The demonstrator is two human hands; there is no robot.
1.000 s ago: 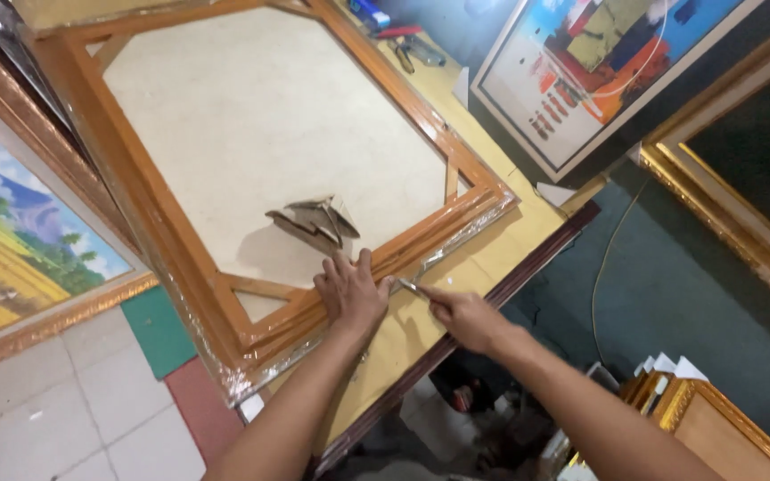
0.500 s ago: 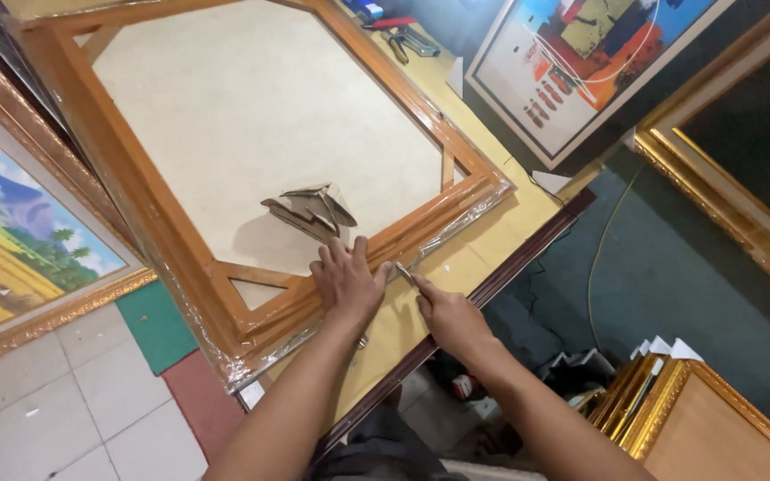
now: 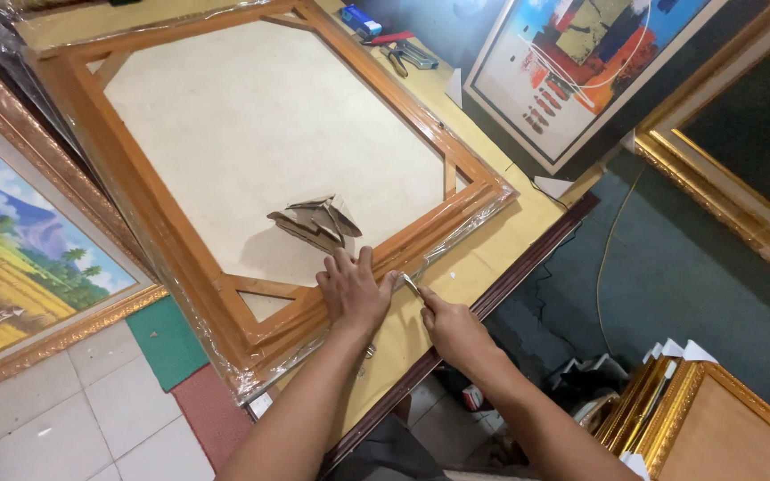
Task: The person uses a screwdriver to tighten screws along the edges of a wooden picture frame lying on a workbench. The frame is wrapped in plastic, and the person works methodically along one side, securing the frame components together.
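Pinching a small blade (image 3: 411,285) in right hand (image 3: 452,331) at frame edge; left hand (image 3: 352,289) flat, open, pressing wooden frame (image 3: 180,258), cardboard corners (image 3: 315,223) at 12 o'clock.

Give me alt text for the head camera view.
A left hand presses flat on a plastic-wrapped wooden frame lying face down on a yellow table, while the right hand holds a small blade at its edge.

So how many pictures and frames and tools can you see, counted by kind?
Painted pictures: 2, a landscape and an abstract
Gold frames: 2, one dark-centred, one by the floor
Wooden frame, back up: 1
Pliers: 1
Small blade in the right hand: 1
Total: 7
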